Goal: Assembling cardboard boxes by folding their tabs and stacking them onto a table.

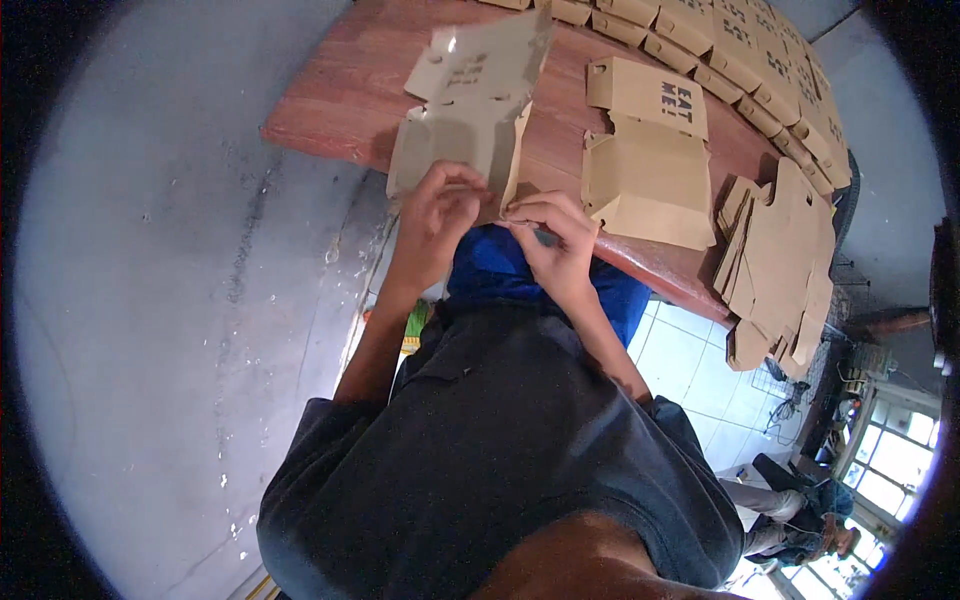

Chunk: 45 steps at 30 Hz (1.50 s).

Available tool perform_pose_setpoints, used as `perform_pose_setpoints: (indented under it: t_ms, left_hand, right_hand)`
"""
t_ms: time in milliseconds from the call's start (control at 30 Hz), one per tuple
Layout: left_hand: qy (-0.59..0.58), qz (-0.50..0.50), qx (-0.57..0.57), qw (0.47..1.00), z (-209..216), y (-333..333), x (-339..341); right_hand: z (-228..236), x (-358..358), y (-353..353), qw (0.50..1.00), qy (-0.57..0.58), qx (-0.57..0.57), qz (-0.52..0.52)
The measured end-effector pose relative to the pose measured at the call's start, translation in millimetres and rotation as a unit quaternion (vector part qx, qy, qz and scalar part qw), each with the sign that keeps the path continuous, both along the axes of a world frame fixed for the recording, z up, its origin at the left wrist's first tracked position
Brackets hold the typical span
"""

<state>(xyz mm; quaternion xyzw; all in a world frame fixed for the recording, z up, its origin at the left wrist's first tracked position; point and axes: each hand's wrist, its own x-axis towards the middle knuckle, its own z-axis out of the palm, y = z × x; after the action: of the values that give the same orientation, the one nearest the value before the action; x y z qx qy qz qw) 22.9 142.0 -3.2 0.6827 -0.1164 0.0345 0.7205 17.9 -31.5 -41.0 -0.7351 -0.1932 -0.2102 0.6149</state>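
Note:
A brown cardboard box (455,140), partly folded with its lid raised at the far side, lies at the near edge of the table in front of me. My left hand (440,215) has its fingers curled over the box's near edge. At the near right corner, my right hand (555,235) pinches the cardboard between thumb and fingers. The exact fold under my fingertips is hidden. Just right of it rests another opened box (650,180), with dark print on its lid and nobody touching it.
Closed cardboard boxes (740,50) stand in rows along the table's far right. Flat cardboard blanks (785,250) are piled at the right end. The reddish table (335,85) ends near a grey wall (150,300) at left. Another person (810,515) is at the lower right.

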Motion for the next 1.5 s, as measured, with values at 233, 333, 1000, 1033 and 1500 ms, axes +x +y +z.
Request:
perform_pose_setpoints:
  t_ms: [233,333,1000,1033,1500]
  left_hand:
    - [0.039,0.007,0.122,0.992,21,-3,14]
    - [0.019,0.007,0.124,0.992,27,-9,7]
    - [-0.003,0.008,0.037,0.999,32,-16,-3]
    - [-0.006,0.007,0.037,0.999,35,-15,-3]
    - [0.004,-0.026,0.117,0.993,41,1,2]
  right_hand:
    - [6,6,-3,0.999,-0.031,0.006,0.011]
    - [0,6,-2,0.991,0.075,0.094,0.054]
    - [17,10,12,0.99,0.021,0.138,-0.028]
    - [14,13,12,0.99,0.018,0.137,-0.028]
    - [29,48,18,0.949,0.149,0.277,0.001]
